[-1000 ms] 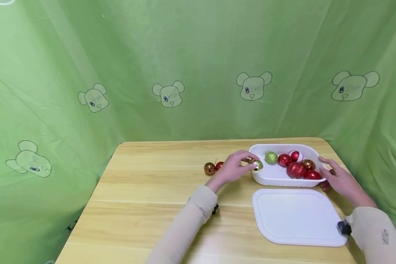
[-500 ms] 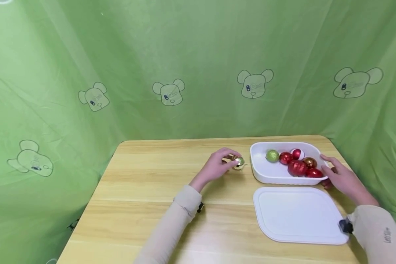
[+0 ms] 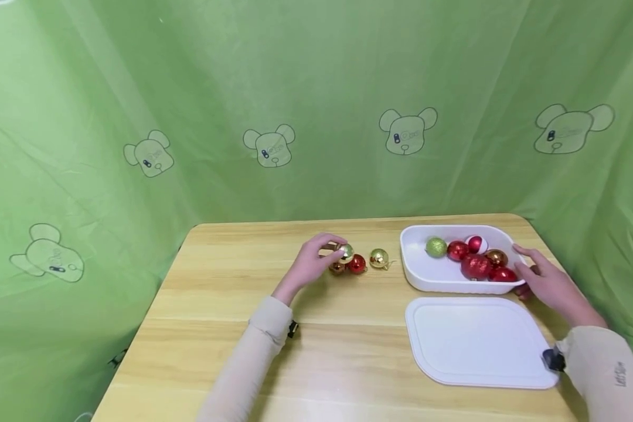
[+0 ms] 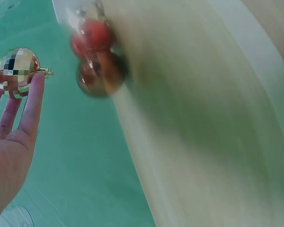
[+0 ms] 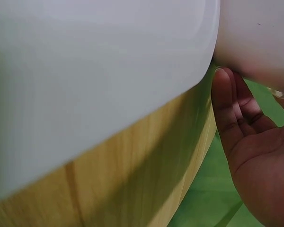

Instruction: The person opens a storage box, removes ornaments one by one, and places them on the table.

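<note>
In the head view my left hand pinches a mirror-tiled gold Christmas ball above the table. The left wrist view shows the same Christmas ball between thumb and fingers, its cap pointing outward. Below it, a copper-coloured ball and a shiny red ball lie side by side on the wood. Another gold ball lies just right of them. My right hand grips the right end of a white container, fingers at its rim and outer wall.
Inside the container are a glittery green ball, several red balls and a copper one. A white lid lies flat in front of it. Green curtain hangs behind the table.
My left hand has moved left from over the container's left rim, carrying the gold Christmas ball, uncovering the other gold ball on the table. My right hand stays at the container's end.
</note>
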{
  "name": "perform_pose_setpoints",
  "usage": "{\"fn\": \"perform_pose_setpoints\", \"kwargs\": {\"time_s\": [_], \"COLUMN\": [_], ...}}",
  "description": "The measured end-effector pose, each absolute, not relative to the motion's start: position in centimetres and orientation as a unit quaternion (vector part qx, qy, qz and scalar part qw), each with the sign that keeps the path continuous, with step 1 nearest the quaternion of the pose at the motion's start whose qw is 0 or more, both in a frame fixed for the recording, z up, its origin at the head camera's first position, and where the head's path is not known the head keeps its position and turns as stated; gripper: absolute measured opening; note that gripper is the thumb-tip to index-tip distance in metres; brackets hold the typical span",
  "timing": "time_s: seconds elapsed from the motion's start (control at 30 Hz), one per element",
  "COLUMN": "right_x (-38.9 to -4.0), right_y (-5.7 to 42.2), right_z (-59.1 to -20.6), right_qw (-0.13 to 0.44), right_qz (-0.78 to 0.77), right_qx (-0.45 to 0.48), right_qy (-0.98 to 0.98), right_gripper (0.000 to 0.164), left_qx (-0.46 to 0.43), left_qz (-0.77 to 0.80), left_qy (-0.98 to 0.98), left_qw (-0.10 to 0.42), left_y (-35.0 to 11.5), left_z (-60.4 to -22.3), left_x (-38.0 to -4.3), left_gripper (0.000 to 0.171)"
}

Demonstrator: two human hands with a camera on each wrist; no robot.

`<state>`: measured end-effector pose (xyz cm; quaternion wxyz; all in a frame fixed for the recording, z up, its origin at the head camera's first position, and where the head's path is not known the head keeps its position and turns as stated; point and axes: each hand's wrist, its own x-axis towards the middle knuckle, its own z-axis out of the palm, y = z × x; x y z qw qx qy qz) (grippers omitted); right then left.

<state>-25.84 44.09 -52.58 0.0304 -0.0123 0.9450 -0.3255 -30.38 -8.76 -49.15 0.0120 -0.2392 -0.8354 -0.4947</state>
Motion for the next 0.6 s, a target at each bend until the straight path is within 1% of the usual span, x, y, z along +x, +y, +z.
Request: {"fn": "perform_pose_setpoints", "kwargs": {"time_s": [0.23,0.6], "right_x": [-26.0,-26.0], "right_y": [44.2,44.0], "right_z": [-53.1,-52.9], "right_qw": [0.025,0.017], "right_qz": [-0.346,-0.348], "right_qx": [-0.016,-0.023], "right_qy": [0.938,0.937], "right_gripper": [0.064,0.062], "left_qx": [-0.206,-0.191], "left_qz": [-0.491,-0.497], "left_qy": [-0.847,-0.846], "left_qw": [0.013,0.017], "left_y": [-11.0,-12.5], "left_z": [-49.4,-49.7], "left_x": [-30.3,-30.6], "left_gripper": [0.029,0.030]}}
